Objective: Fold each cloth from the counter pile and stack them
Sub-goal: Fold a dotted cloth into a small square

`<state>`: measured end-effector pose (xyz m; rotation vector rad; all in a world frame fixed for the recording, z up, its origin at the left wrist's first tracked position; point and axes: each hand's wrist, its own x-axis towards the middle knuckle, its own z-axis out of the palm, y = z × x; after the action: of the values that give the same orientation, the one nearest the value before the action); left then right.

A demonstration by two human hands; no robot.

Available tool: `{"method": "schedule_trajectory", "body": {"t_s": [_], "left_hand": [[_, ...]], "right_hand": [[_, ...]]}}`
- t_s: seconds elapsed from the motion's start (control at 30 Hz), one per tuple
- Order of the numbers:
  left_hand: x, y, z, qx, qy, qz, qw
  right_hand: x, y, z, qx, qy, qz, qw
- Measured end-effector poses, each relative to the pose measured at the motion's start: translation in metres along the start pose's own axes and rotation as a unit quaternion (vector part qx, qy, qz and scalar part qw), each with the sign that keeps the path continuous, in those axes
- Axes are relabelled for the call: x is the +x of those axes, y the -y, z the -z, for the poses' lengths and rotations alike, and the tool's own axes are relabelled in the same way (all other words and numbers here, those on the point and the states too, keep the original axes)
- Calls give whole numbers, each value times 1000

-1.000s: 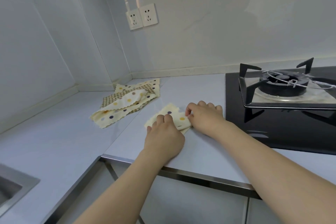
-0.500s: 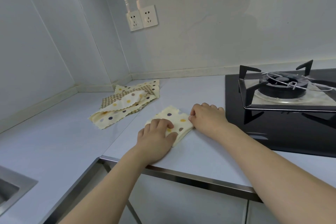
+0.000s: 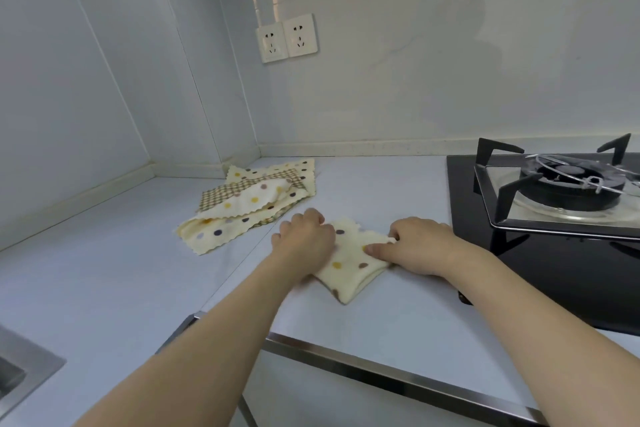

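Folded dotted cloth (image 3: 349, 265) lies pinched between left hand (image 3: 304, 243) and right hand (image 3: 415, 246).

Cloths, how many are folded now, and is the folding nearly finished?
No finished stack shows yet. In hand: one dotted cloth, already doubled over, held at its edges by the left hand and the right hand. Left: the unfolded pile behind on the counter, several cloths, one of them checked. So it looks early.

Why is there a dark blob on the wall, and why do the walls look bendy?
Head view: the blob is a soft shadow on the wall; the wide-angle lens bends straight edges; the black stove top shines with reflections; both arms look stretched near the bottom.
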<state>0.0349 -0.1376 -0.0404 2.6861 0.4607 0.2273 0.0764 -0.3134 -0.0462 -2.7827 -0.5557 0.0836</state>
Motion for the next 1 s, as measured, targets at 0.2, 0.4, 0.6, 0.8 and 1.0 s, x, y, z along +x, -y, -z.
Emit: {"method": "schedule_trajectory", "body": {"t_s": [0.2, 0.4, 0.6, 0.8, 1.0], "left_hand": [[6, 6, -21, -13, -49, -23, 998], [-7, 8, -6, -425, -31, 6, 904], [-4, 9, -3, -467, -14, 32, 884], [1, 10, -7, -439, -17, 6, 898], [0, 15, -9, -467, -36, -32, 883]], "right_hand": [[5, -3, -6, 216, -44, 26, 975], [10, 8, -7, 471, -85, 16, 878], [13, 8, -7, 545, -98, -58, 831], [20, 9, -9, 679, -76, -125, 719], [17, 20, -18, 654, -132, -129, 734]]}}
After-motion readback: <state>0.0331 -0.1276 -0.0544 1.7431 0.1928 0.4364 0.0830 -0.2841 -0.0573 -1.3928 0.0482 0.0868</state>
